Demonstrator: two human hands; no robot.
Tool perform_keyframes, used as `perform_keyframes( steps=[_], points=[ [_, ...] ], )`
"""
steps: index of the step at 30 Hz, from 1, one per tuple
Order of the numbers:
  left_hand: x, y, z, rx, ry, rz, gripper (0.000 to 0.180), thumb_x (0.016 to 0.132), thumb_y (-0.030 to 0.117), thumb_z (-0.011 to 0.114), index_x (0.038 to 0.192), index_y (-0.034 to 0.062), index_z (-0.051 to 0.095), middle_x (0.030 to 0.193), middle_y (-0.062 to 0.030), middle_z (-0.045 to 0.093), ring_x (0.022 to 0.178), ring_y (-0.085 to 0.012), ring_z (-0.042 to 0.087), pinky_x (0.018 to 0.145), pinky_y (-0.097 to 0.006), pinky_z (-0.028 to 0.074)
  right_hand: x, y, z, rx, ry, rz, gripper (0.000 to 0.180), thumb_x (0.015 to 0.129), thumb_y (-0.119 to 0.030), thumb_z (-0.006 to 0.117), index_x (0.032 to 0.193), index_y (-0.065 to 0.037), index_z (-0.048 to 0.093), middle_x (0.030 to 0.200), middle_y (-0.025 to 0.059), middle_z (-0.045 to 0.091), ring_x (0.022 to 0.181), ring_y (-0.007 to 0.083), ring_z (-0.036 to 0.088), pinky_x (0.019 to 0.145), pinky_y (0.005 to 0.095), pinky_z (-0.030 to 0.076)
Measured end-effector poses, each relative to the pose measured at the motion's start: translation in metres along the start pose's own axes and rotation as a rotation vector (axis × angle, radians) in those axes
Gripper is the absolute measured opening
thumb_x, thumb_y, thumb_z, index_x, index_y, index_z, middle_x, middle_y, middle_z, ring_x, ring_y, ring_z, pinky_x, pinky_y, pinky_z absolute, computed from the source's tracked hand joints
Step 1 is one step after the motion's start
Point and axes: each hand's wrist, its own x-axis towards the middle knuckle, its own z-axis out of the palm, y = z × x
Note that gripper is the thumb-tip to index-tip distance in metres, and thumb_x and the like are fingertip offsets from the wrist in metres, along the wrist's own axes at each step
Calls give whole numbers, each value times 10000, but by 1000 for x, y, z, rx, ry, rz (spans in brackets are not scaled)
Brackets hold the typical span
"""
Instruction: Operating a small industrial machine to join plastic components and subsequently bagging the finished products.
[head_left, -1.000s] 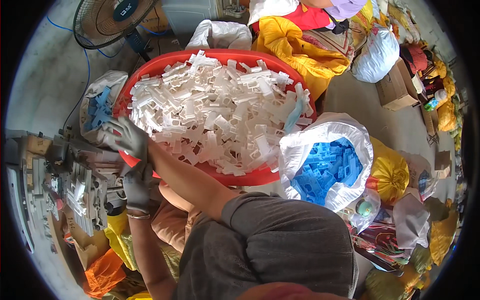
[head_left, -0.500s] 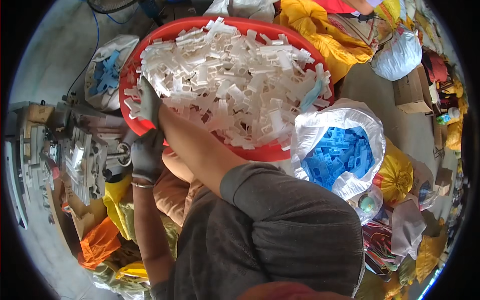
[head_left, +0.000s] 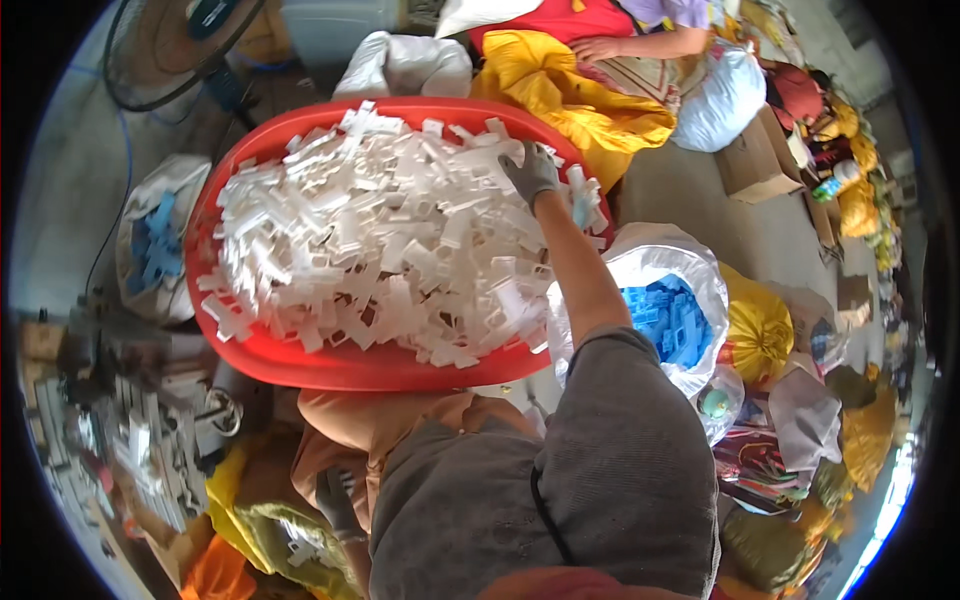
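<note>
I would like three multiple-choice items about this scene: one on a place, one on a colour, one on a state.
1. Where is the right hand?
A. on the white plastic pieces at the far side of the basin
B. inside the bag of blue pieces
C. on the fan

2. What colour is the basin?
A. green
B. red
C. black

3. How full is the basin?
A. empty
B. a thin layer
C. heaped

Answers: 1 A, the gloved hand rests on the white heap near the far rim. 2 B, its rim shows red all around. 3 C, the pieces pile above the rim.
</note>
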Motion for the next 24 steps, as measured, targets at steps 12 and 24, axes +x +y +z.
perform_keyframes(
  steps=[12, 24],
  points=[
    [-3, 21, 47, 573, -154, 241, 230, 887, 247, 480, 905, 56, 607, 829, -166, 633, 728, -345, 613, 600, -395, 465, -22, -20, 3, 188, -791, 428, 472, 867, -506, 463, 1239, -220, 513, 1232, 115, 542, 1090, 207, 546, 870, 368, 452],
    [32, 20, 65, 485, -273, 187, 148, 835, 185, 510, 837, 54, 580, 754, -146, 595, 699, -328, 603, 595, -396, 468, -68, -116, 106, 109, -624, -91, 710, 800, -706, 368, 1374, -288, 378, 1456, -41, 320, 1361, 317, 194, 1049, 595, 173]
  ],
)
